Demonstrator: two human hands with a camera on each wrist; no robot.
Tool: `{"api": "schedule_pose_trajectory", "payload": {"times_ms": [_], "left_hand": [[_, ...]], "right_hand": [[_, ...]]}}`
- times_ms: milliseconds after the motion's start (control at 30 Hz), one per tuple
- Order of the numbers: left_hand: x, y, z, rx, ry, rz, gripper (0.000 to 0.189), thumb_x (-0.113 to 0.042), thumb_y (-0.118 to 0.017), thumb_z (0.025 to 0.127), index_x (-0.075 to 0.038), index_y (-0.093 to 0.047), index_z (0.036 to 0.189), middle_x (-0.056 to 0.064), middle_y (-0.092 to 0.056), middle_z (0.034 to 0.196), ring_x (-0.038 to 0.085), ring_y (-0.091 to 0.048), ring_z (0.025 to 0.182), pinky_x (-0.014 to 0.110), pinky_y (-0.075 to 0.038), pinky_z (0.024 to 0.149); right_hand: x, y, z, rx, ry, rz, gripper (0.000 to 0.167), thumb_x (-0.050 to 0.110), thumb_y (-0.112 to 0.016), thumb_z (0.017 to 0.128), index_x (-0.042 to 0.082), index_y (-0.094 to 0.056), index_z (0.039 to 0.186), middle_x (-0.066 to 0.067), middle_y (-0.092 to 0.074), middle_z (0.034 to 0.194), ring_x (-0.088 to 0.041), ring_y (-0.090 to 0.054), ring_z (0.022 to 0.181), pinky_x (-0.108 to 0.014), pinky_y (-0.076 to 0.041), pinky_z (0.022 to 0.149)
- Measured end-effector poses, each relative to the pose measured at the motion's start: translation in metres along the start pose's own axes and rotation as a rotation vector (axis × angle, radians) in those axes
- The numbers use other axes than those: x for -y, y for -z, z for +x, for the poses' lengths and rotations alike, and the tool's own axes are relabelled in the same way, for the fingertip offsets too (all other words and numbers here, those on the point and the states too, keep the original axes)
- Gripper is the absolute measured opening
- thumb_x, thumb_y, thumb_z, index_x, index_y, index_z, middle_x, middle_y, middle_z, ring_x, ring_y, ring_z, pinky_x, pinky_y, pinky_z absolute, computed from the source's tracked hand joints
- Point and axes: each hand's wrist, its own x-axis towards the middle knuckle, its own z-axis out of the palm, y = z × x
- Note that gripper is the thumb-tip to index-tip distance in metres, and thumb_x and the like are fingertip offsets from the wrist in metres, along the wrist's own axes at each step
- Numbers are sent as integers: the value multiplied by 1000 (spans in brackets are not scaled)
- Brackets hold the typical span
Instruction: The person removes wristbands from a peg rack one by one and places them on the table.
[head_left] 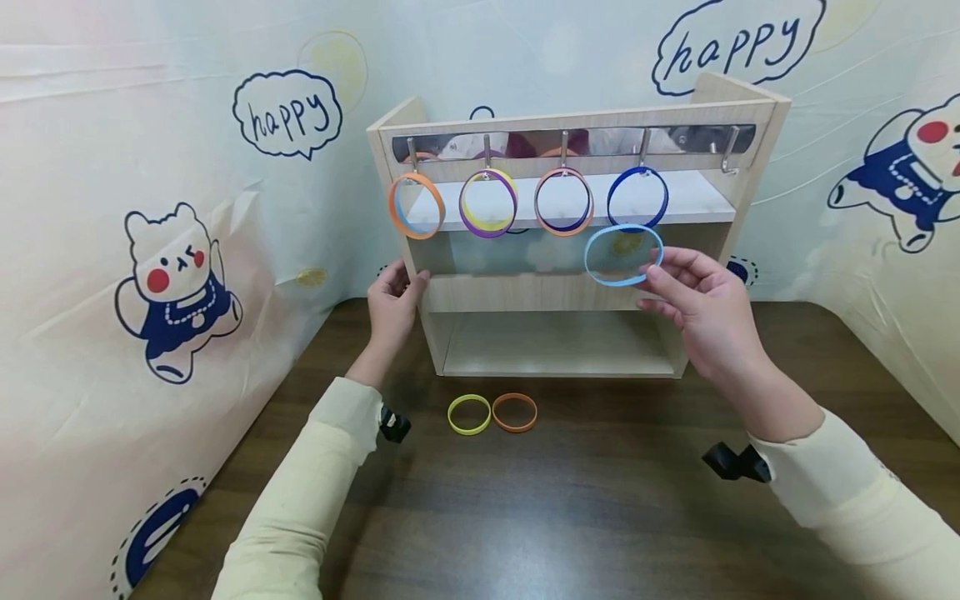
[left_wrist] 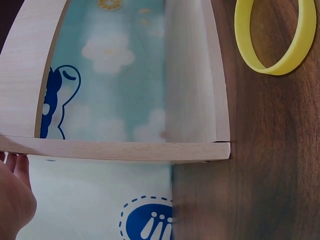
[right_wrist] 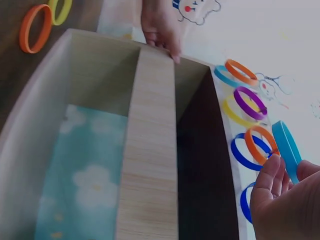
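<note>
Between thumb and fingers my right hand (head_left: 701, 304) pinches a light blue wristband (head_left: 624, 257), held just below and in front of the fourth hook. A dark blue wristband (head_left: 637, 197) hangs on that hook. My left hand (head_left: 393, 302) grips the left side panel of a small wooden shelf (head_left: 495, 293). From the other hooks hang an orange wristband (head_left: 393, 208) with a light blue one behind it, a purple wristband (head_left: 462, 218) with a yellow one, and another orange wristband (head_left: 590, 212) with a dark blue one. The hook (head_left: 729, 152) at far right bears no band.
On the dark wood table (head_left: 570, 500), in front of the shelf, lie a yellow-green wristband (head_left: 452, 418) and an orange wristband (head_left: 535, 417), side by side. A printed cloth (head_left: 202, 50) with cartoon figures stands behind and at both sides.
</note>
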Motion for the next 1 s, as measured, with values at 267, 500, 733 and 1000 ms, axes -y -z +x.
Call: {"api": "schedule_pose_trajectory", "payload": {"times_ms": [267, 500, 733, 1000], "left_hand": [[1, 0, 0, -5, -7, 4, 36, -2, -65, 91, 10, -60, 124, 27, -63, 116, 11, -63, 92, 23, -51, 77], [1, 0, -1, -3, -2, 15, 35, -5, -65, 92, 9, -60, 123, 23, -65, 114, 13, -63, 93, 25, -51, 78], [2, 1, 0, -6, -8, 4, 33, -5, -65, 91, 8, -62, 122, 21, -66, 112, 13, -63, 91, 25, -52, 77], [3, 1, 0, -2, -15, -2, 34, -4, -65, 91, 10, -61, 122, 27, -64, 113, 11, -63, 90, 23, -51, 76]], "right_hand": [[-20, 8, -12, 20, -76, -80, 22, 12, -71, 89, 6, -67, 110, -5, -68, 101, -15, -66, 85, -28, -55, 76], [-41, 19, -18, 51, -134, -82, 17, 10, -69, 90, 8, -66, 107, -5, -68, 95, -12, -67, 84, -28, -54, 77], [-59, 26, -21, 69, -199, -131, 16, 11, -69, 91, 10, -65, 106, -3, -68, 93, -12, -68, 85, -29, -55, 77], [-83, 31, -23, 103, -252, -186, 16, 8, -66, 93, 7, -61, 108, -1, -69, 92, -13, -68, 86, -29, -55, 77]]}}
